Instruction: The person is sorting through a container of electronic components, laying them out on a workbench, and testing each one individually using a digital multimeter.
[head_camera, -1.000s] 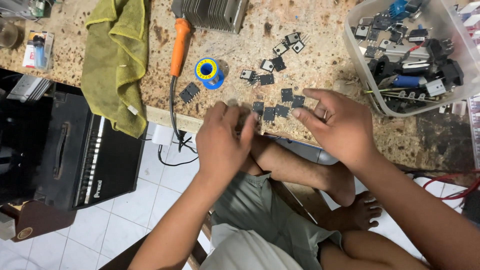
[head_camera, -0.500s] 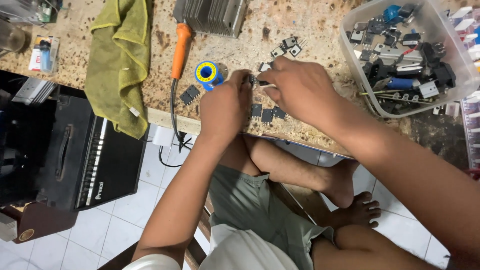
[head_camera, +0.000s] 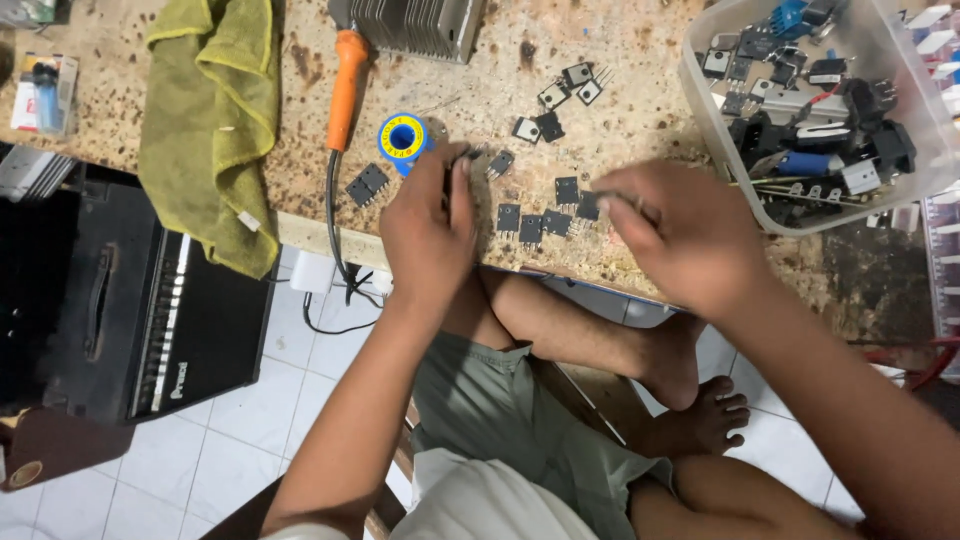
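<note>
My left hand (head_camera: 430, 225) rests on the speckled bench (head_camera: 300, 190), its thumb and fingers pinched on a small black transistor (head_camera: 456, 163). Another transistor (head_camera: 498, 163) lies just right of those fingertips. Blurred by motion, my right hand (head_camera: 685, 240) hovers over the bench's front edge with its fingers curled. Its fingertips are beside a row of black transistors (head_camera: 530, 225). Whether it holds one is unclear. More transistors (head_camera: 560, 95) lie farther back, and a pair (head_camera: 367, 184) sits to the left.
A blue-and-yellow solder spool (head_camera: 402, 140) sits beside my left hand. Behind it are an orange-handled soldering iron (head_camera: 348, 88) and a finned heat sink (head_camera: 415, 25). A green cloth (head_camera: 210, 120) hangs over the left edge. A clear box of parts (head_camera: 900, 110) stands right, a black amplifier (head_camera: 120, 300) below left.
My right hand has swung from beside the left hand's fingertips back toward the right and the bench's front edge. The left hand has stayed near the solder spool.
</note>
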